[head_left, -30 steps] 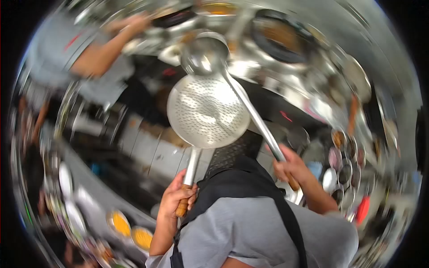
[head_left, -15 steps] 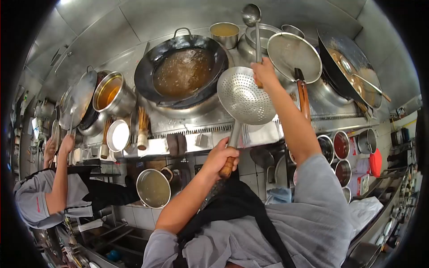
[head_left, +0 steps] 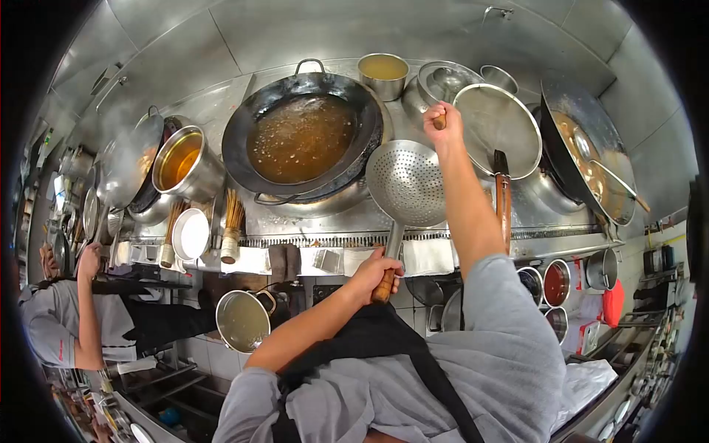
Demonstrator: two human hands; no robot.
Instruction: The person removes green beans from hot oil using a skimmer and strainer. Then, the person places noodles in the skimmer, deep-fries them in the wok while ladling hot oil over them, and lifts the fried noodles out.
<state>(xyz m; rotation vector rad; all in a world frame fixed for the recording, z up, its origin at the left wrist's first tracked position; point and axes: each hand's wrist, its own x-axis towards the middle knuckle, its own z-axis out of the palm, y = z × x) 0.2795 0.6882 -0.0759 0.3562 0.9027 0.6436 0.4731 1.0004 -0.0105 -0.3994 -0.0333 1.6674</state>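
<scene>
My left hand [head_left: 373,276] is closed around the wooden handle of a perforated metal skimmer [head_left: 406,183], whose round bowl is raised above the stove front, right of a large black wok [head_left: 301,136] of bubbling brown liquid. Farther forward, my right hand [head_left: 444,125] grips the wooden handle end of the ladle; its bowl [head_left: 446,83] shows over a metal pot at the back. Beside my right forearm, a round fine-mesh strainer [head_left: 498,129] rests near a wooden-handled tool [head_left: 502,199].
At the right stands another wok [head_left: 583,148] with a ladle in it. A pot of orange liquid [head_left: 179,164], bamboo brushes [head_left: 231,229] and a white bowl [head_left: 191,234] are left. A co-worker [head_left: 81,317] stands far left. A pot [head_left: 243,321] sits below the counter.
The view has swung up to the stove since the first frame. My right hand has reached forward with the ladle, now tipped down toward the back pots. My left hand keeps the skimmer.
</scene>
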